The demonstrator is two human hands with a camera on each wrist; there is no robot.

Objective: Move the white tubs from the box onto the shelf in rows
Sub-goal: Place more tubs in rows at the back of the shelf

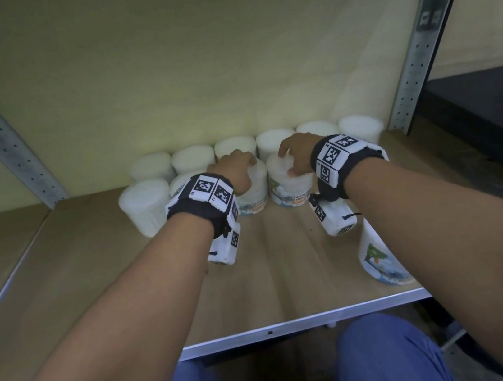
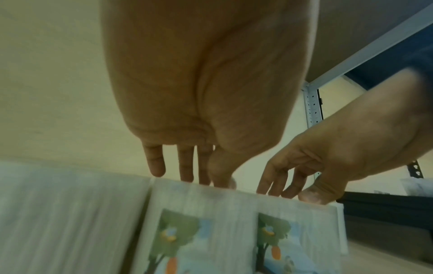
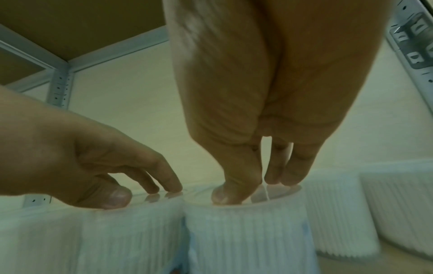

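Observation:
Several white tubs (image 1: 193, 157) line the back of the wooden shelf (image 1: 256, 274), and a second row stands in front of them. My left hand (image 1: 246, 161) rests its fingertips on the lid of one labelled second-row tub (image 1: 255, 194). My right hand (image 1: 286, 162) presses thumb and fingertips on the lid of the tub (image 1: 289, 191) beside it. The two tubs stand upright, touching. From the left wrist, straight fingers (image 2: 185, 166) touch the tub's (image 2: 199, 213) top edge. The right wrist view shows my thumb (image 3: 225, 194) flat on the lid of its tub (image 3: 246, 231). The box is out of view.
Another labelled tub (image 1: 379, 256) stands alone near the shelf's front right, under my right forearm. Two more tubs (image 1: 143, 206) fill the second row's left end. Perforated metal uprights (image 1: 426, 33) frame the bay. A dark table (image 1: 476, 111) lies to the right.

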